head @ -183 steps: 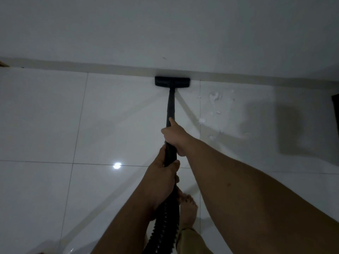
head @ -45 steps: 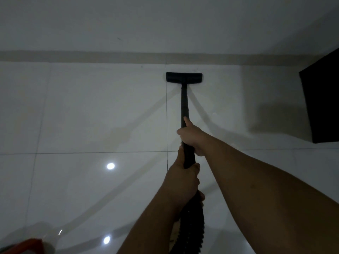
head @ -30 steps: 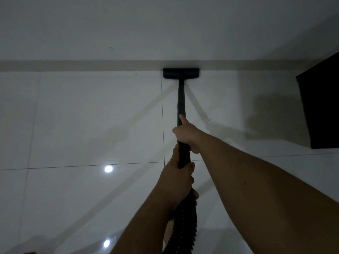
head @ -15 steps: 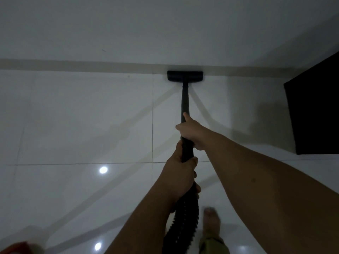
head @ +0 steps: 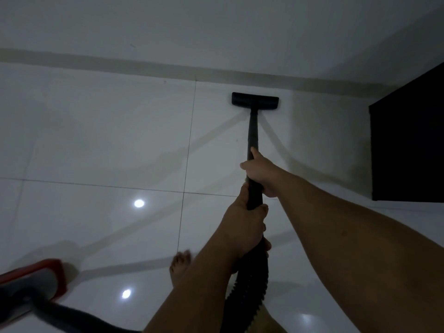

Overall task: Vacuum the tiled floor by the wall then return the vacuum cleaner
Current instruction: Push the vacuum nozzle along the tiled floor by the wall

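Head view shows a white wall meeting a glossy tiled floor along a pale skirting strip, and the floor takes up most of what is visible because the person looks down along the tool while working. A dark piece of furniture stands at the right edge, close to the wall, so it probably sets the limit of the strip to be cleaned on that side. At the lower left sits the vacuum cleaner body, red-trimmed and grey, well apart from the wall; judged from this, it is left behind the person so the ribbed hose can trail freely to the wand. The wand slopes forward and down to the floor head, which lies flat on the tile just short of the skirting, its long side parallel to the wall, a placing that suits sweeping the edge. The right hand is wrapped around the wand higher up, thumb laid along the tube, likely to steer. The left hand is clenched around the wand's lower end where the hose joins, likely supplying push and pull. A bare foot is planted beside the left forearm. No debris is visible on the tiles near the head, so the vacuuming looks near its end, with the return not yet started.
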